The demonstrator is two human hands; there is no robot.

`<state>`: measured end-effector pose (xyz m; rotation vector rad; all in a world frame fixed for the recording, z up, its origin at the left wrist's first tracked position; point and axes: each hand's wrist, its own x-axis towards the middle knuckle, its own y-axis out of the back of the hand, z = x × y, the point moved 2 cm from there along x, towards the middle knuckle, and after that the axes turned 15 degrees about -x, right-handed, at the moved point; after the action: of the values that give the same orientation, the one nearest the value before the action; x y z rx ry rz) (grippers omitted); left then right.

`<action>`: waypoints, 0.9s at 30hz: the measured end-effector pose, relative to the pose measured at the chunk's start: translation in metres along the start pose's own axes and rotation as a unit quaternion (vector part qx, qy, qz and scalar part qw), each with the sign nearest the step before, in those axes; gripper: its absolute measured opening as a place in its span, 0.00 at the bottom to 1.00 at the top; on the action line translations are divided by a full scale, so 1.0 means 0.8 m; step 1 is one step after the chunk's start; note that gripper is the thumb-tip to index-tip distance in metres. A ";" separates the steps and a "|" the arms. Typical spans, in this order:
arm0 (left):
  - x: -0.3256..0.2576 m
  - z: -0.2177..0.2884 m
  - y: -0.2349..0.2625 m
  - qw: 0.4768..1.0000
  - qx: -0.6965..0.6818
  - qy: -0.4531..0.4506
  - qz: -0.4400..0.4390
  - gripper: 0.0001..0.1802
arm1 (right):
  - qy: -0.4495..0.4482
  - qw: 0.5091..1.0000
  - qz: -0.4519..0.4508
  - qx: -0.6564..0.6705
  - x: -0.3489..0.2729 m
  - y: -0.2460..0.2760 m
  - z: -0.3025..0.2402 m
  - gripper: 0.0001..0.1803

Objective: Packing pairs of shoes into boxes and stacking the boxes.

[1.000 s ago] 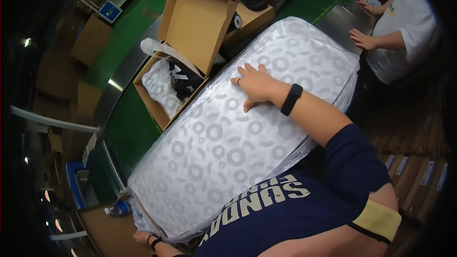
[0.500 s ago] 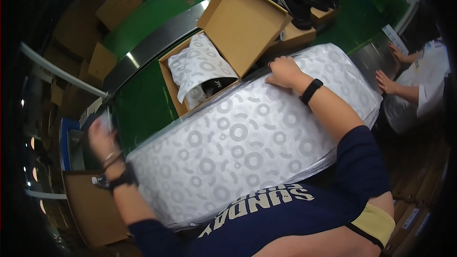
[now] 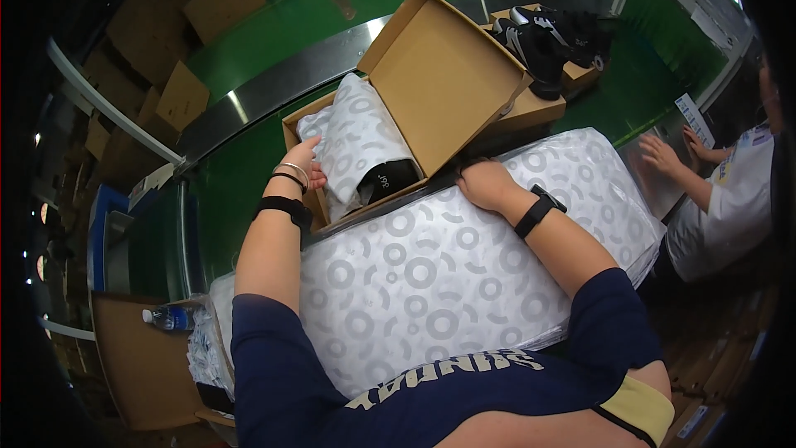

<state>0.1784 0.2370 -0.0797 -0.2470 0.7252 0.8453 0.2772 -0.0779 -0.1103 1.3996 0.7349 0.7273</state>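
Note:
An open brown shoe box [image 3: 303, 129] sits on the green conveyor belt [image 3: 224, 187], its lid [image 3: 444, 75] tilted back. Inside lies white tissue paper with grey rings [image 3: 361, 137] over a black shoe [image 3: 388, 179]. My left hand [image 3: 305, 162] rests on the box's near left edge, fingers touching the tissue. My right hand [image 3: 485, 184] lies flat at the far edge of a thick stack of the same ring-patterned tissue sheets [image 3: 431, 274], beside the box's front corner. Neither hand grips anything.
A second box with black-and-white sneakers [image 3: 543, 37] stands further along the belt. Another person in a white shirt [image 3: 721, 199] has both hands on a metal table at right. A water bottle [image 3: 170, 318] and cardboard boxes [image 3: 178, 99] are at left.
My left hand has risen from the lower left and reached forward onto the shoe box's edge. The right hand has stayed at the stack's far edge. The view has shifted closer.

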 end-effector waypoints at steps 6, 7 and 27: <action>0.024 -0.008 -0.021 0.889 -0.397 -0.177 -0.147 0.28 | 0.025 1.000 0.010 0.008 0.004 -0.001 -0.003 0.17; 0.017 0.001 -0.022 0.887 -0.399 -0.175 -0.151 0.28 | 0.022 1.000 0.009 0.003 0.005 0.005 -0.001 0.17; 0.028 -0.036 0.074 0.913 -0.336 -0.079 -0.216 0.29 | 0.059 0.988 -0.145 0.014 0.118 0.043 -0.091 0.37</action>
<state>0.1299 0.2756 -0.1115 -0.9131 0.1845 0.6498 0.2731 0.0431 -0.0806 1.2479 1.0210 0.5751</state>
